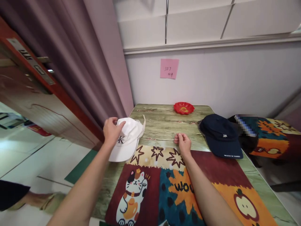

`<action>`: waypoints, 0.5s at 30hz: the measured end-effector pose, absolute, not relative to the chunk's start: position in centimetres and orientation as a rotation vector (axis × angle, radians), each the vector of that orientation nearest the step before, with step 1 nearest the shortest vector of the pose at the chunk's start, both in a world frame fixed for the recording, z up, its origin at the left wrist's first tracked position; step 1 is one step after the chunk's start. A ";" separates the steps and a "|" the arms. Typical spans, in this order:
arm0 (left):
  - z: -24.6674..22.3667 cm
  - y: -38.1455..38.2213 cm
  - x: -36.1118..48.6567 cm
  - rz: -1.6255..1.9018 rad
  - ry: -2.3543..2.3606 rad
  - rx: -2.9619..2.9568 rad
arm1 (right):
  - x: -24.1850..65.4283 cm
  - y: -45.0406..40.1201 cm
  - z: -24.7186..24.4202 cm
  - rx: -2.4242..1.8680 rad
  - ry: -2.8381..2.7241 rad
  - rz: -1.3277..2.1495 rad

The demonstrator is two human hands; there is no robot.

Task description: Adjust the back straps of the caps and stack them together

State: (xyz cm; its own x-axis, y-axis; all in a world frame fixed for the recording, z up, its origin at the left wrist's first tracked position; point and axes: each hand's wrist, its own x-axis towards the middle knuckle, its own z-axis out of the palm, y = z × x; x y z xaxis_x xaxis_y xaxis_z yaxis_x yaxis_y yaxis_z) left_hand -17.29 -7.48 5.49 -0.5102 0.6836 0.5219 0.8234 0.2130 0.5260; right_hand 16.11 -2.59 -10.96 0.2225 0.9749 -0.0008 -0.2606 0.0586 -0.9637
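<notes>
At the table's left side lies a white cap [128, 142] with dark letters on its front. My left hand [112, 130] is on the cap's crown, thumb on the front and fingers round the left side, gripping it. Over the table's middle is my right hand [183, 144], its fingers curled closed, near the top edge of a colourful mat [145, 157]. Whether anything is inside those fingers is hidden. A navy cap [217, 135] rests at the right side of the table, its brim over the mat's upper edge.
A red scalloped dish [183, 108] stands at the back of the wooden-patterned table [160, 121]. Behind is a wall with a pink note [169, 68]. A curtain and door are at left, with a person's foot [50, 202] low down. Another patterned mat shows at right.
</notes>
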 end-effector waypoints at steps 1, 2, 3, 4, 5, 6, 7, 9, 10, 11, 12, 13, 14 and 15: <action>5.5 -7.3 -18.6 -1.066 -2.401 -1.409 | 16.3 -2.6 -11.1 -1.092 -0.881 1.144; 5.3 -7.1 -19.5 -0.971 -2.503 -1.397 | 16.4 -2.7 -11.2 -1.096 -0.897 1.148; 5.0 -7.1 -20.1 -0.898 -2.592 -1.403 | 16.6 -2.7 -11.3 -1.100 -0.913 1.152; 4.7 -7.0 -20.3 -0.853 -2.656 -1.427 | 16.7 -2.8 -11.3 -1.105 -0.926 1.153; 4.5 -7.0 -20.4 -0.835 -2.691 -1.461 | 16.7 -2.8 -11.2 -1.111 -0.937 1.152; 4.4 -7.0 -20.3 -0.840 -2.703 -1.488 | 16.7 -2.8 -11.2 -1.116 -0.946 1.149; 4.5 -7.0 -20.1 -0.858 -2.704 -1.501 | 16.7 -2.8 -11.1 -1.121 -0.952 1.146; 5.2 -7.1 -19.6 -0.891 -2.696 -1.491 | 16.6 -2.7 -11.0 -1.128 -0.962 1.145; 5.8 -7.2 -19.3 -0.895 -2.690 -1.483 | 16.6 -2.7 -11.0 -1.130 -0.965 1.146; 6.5 -7.4 -19.1 -0.898 -2.676 -1.481 | 16.6 -2.6 -11.1 -1.131 -0.968 1.149; 7.4 -7.7 -18.8 -0.902 -2.652 -1.490 | 16.5 -2.6 -11.1 -1.131 -0.970 1.151; 8.3 -8.0 -18.5 -0.910 -2.620 -1.504 | 16.5 -2.6 -11.2 -1.131 -0.971 1.154; 9.2 -8.3 -18.1 -0.921 -2.584 -1.525 | 16.5 -2.6 -11.3 -1.130 -0.972 1.157; 10.1 -8.7 -17.8 -0.937 -2.548 -1.544 | 16.5 -2.6 -11.4 -1.128 -0.972 1.160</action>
State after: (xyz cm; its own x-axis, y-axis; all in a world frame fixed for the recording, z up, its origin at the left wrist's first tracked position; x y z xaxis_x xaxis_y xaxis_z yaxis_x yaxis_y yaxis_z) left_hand -17.76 -8.69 10.13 -0.5110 0.8009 0.3120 0.8122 0.3311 0.4803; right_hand 16.53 -2.56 -11.41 0.1569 0.9876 0.0073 -0.1807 0.0360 -0.9829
